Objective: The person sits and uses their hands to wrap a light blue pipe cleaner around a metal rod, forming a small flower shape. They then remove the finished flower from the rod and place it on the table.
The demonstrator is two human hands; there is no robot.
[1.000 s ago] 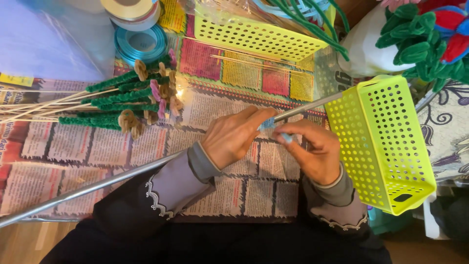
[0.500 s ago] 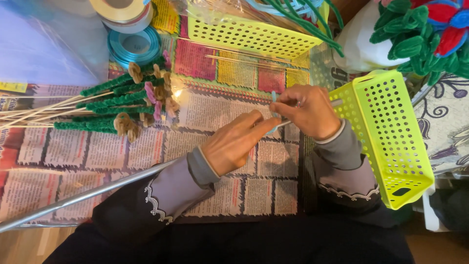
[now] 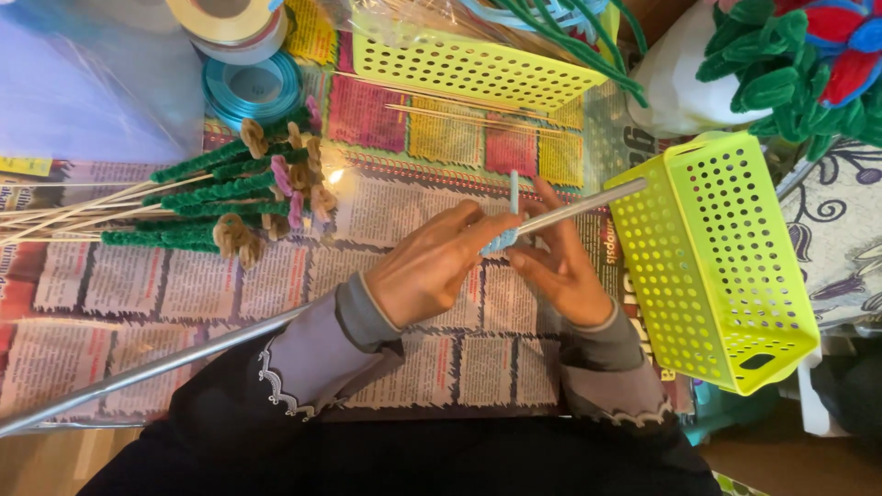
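Since prev. frame, right hand (image 3: 562, 266) has dropped back from the side basket to just beside left hand (image 3: 432, 266); both now meet mid-worktop. Left grip pinched on a light-blue pipe cleaner (image 3: 507, 234), wrapped at a long metal rod (image 3: 570, 209); right fingers cup same spot from below, touching rod and blue piece. Rod runs diagonally, lower left to upper right, tip near rim of yellow perforated basket (image 3: 726, 276), which lies tilted at right; contents not visible. Second yellow perforated basket (image 3: 459, 64) at top edge, holding green pipe cleaners (image 3: 560, 28) and clear wrap. Thin wooden skewers (image 3: 478, 115) lie in front of it. Left of hands: bundle of green-wrapped stems w/ brown and pink tips (image 3: 230, 197), well apart from hands. Blue ribbon roll (image 3: 253, 87) and pale tape roll (image 3: 230, 23) upper left. Worktop covered w/ newspaper sheets (image 3: 110, 276), red and yellow panels near top. Green, red and blue chenille flower (image 3: 799, 55) upper right.
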